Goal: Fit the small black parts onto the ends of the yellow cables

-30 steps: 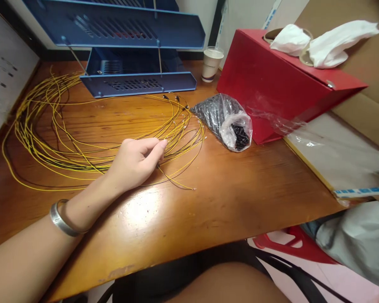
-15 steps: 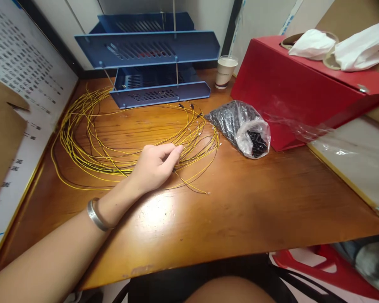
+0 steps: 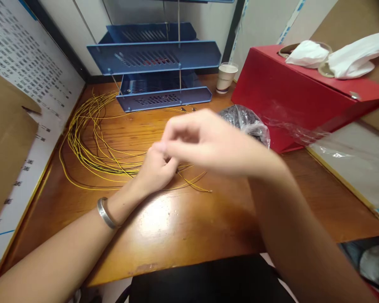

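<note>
Loops of yellow and dark thin cable lie on the wooden table. My left hand, with a metal bangle on its wrist, is closed at the right part of the coil; what is between its fingers is hidden. Over it, blurred by motion, is my right hand, its fingers curled and thumb and fingertips close together at the left hand's knuckles. Whether it holds anything cannot be made out. Partly behind the right hand sits a clear plastic bag of black pieces.
Blue tiered trays stand at the back of the table. A paper cup is beside them. To the right is a red box with white tissues on top. Cardboard and a printed sheet border the left side.
My right hand has come into view from the right and reaches over my left hand, covering part of the coil and bag. The view has shifted slightly.
</note>
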Demonstrator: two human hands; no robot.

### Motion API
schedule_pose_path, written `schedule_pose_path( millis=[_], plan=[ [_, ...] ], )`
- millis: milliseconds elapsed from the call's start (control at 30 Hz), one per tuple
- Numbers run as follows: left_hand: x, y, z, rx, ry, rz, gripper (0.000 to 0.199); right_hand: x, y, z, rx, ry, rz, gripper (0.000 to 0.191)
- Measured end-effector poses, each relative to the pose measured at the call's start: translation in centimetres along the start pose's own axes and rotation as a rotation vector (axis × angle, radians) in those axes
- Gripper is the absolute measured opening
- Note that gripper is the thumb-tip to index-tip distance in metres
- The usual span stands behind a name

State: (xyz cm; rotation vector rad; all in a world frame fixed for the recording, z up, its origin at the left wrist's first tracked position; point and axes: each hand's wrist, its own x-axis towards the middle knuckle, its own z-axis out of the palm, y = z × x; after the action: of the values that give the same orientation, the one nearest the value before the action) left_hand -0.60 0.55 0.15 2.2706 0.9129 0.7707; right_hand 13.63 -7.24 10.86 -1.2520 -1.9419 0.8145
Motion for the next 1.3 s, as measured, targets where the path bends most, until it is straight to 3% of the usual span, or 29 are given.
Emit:
schedule_pose_path(
  millis=[133, 267, 367, 467, 600, 700, 867, 1133, 1300],
  plan=[
    [-0.1, 0.1, -0.3, -0.108, -0.064, 0.121, 0.041, 2.5, 5.3, -5.2, 0.092, 0.032, 0.131, 0.035],
    [-0.2, 0.2, -0.4, -0.142, -0.044, 0.106, 0.037, 3.2, 8.3, -6.6, 0.149, -0.012, 0.298, 0.040],
    [-0.2, 0.2, -0.4, -0.162, -0.042, 0.110, 0.035, 2.0, 8.4, -5.6, 0.092, -0.042, 0.369, 0.041],
    [-0.3, 0.2, -0.3, -0.194, -0.059, 0.111, 0.033, -0.2, 8.1, -3.9, 0.032, -0.096, 0.326, 0.046],
    [-0.2, 0.1, -0.2, -0.274, -0.080, 0.065, 0.032, -2.5, 8.2, -1.6, 0.053, -0.057, 0.343, 0.042],
    [-0.1, 0.0, -0.2, -0.345, -0.091, 0.005, 0.032, -3.3, 8.2, 0.2, 0.148, 0.064, 0.336, 0.030],
    [-0.1, -0.1, -0.3, -0.292, -0.044, 0.052, 0.034, -3.2, 7.9, 3.1, 0.051, 0.168, 0.260, 0.015],
    [-0.3, -0.2, -0.5, -0.284, -0.012, 0.079, 0.032, -3.1, 7.8, 4.5, 0.020, 0.280, 0.218, 0.011],
    [-0.3, -0.2, -0.4, -0.267, 0.009, 0.115, 0.029, -2.8, 7.7, 6.0, -0.101, 0.438, 0.145, 0.008]
  ],
)
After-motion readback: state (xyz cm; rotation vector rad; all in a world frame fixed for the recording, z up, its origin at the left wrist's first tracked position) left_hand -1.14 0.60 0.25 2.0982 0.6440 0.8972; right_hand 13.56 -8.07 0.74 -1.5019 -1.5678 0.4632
